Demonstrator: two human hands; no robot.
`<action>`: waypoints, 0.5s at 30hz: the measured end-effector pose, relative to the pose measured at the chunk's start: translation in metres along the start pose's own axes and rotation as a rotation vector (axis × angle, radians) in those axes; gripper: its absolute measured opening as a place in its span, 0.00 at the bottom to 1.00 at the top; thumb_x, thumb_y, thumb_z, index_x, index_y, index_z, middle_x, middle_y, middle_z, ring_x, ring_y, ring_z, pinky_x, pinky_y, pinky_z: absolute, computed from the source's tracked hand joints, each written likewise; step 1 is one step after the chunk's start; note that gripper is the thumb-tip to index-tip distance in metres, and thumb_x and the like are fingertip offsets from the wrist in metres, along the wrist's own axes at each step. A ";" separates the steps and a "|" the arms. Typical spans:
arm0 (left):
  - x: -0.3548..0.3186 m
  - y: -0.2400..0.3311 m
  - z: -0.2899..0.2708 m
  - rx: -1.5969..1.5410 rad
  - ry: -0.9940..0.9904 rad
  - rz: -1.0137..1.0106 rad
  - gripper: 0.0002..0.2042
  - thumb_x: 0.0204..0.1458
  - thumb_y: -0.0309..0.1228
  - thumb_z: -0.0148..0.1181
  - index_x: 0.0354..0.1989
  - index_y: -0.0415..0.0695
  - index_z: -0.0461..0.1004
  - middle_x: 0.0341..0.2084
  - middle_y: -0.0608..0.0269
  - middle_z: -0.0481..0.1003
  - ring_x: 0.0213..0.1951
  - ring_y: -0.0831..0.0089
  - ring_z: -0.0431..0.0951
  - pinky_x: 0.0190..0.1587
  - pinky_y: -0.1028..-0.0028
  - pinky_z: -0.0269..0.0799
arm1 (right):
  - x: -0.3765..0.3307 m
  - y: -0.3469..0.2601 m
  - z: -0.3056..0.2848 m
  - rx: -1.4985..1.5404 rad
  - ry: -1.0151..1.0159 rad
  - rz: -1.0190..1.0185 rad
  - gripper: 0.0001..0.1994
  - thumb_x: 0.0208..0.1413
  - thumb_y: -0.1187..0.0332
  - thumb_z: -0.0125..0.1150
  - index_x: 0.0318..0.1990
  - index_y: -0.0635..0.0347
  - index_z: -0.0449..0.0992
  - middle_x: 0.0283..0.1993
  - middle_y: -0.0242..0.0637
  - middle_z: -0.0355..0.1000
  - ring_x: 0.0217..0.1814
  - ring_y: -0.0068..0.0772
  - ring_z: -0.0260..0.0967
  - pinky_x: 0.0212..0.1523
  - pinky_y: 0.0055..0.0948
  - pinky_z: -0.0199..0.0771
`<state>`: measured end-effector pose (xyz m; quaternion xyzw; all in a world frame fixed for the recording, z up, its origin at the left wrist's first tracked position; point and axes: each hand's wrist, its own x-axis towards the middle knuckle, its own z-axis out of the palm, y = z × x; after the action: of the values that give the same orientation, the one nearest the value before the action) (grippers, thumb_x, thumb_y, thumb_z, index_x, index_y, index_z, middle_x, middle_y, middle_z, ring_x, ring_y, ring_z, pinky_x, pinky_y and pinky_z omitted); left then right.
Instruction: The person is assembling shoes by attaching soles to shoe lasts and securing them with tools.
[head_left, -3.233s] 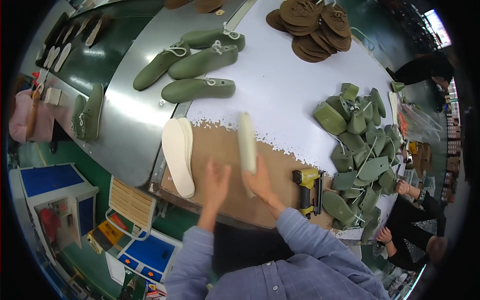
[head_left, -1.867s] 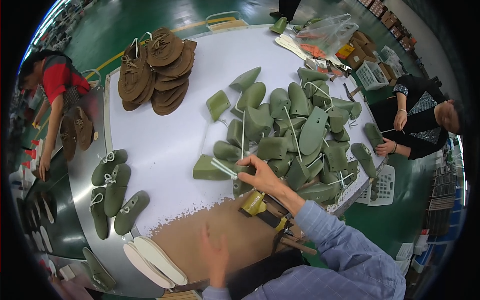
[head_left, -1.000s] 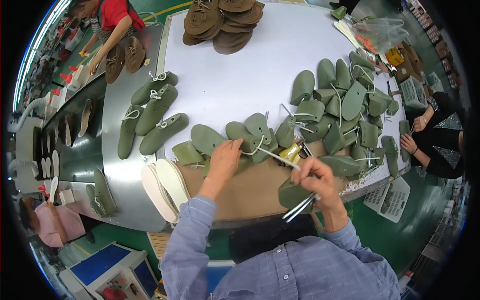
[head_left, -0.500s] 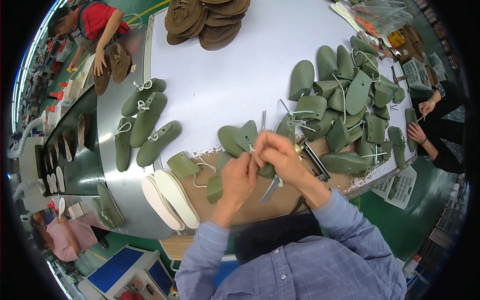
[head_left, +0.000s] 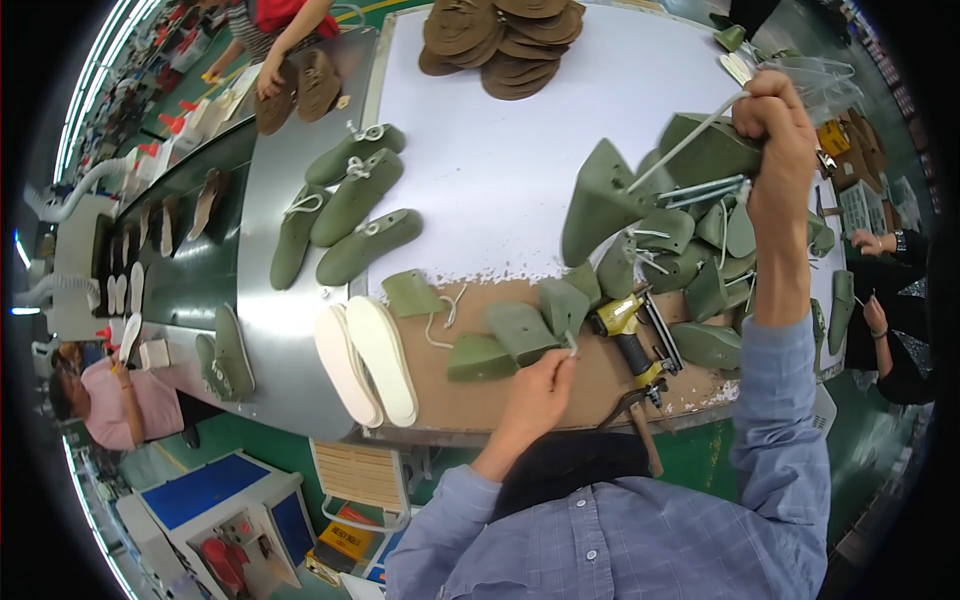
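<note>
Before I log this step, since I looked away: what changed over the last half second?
The right hand has parted from the left hand, swinging up and rightward over the heap, drawing a green last by its white cord. The left hand has come nearer the body, by the near lasts. The insoles and brown shoes stayed.

Bright, even indoor light washes the broad, white-topped counter [head_left: 480,180], leaving soft shading on the smooth green plastic shoe lasts [head_left: 602,205]. The silvery sheet-metal panel [head_left: 285,335] gives off pale glare, thin white light tubes [head_left: 100,75] burn along the upper left rim, straight edges bow, corners fall to black, and small things far off look indistinct
</note>
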<state>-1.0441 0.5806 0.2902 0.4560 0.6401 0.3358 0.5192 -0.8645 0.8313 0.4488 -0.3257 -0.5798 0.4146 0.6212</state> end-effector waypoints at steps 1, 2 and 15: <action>-0.004 -0.003 0.005 0.000 0.010 0.002 0.10 0.58 0.27 0.54 0.45 0.38 0.75 0.27 0.53 0.77 0.29 0.59 0.78 0.35 0.69 0.72 | 0.000 0.015 -0.007 -0.146 0.008 0.040 0.04 0.55 0.74 0.51 0.34 0.62 0.72 0.23 0.22 0.59 0.26 0.13 0.52 0.28 0.16 0.51; -0.005 -0.007 0.010 0.070 0.018 0.198 0.10 0.58 0.27 0.54 0.45 0.39 0.76 0.32 0.51 0.77 0.35 0.58 0.77 0.39 0.68 0.73 | -0.003 0.034 -0.013 -0.287 0.014 0.080 0.04 0.57 0.73 0.51 0.35 0.61 0.73 0.23 0.21 0.59 0.26 0.12 0.52 0.28 0.16 0.52; 0.085 -0.113 -0.153 1.212 0.219 -0.006 0.34 0.38 0.36 0.72 0.59 0.58 0.68 0.65 0.51 0.54 0.66 0.43 0.50 0.60 0.40 0.57 | -0.289 0.098 0.085 -0.858 -0.963 -0.212 0.20 0.52 0.58 0.61 0.54 0.42 0.74 0.61 0.39 0.66 0.66 0.46 0.58 0.67 0.51 0.55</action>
<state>-1.2234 0.6258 0.1935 0.6312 0.7679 -0.0446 0.0999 -0.9575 0.6099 0.2418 -0.2635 -0.9362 0.1824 0.1444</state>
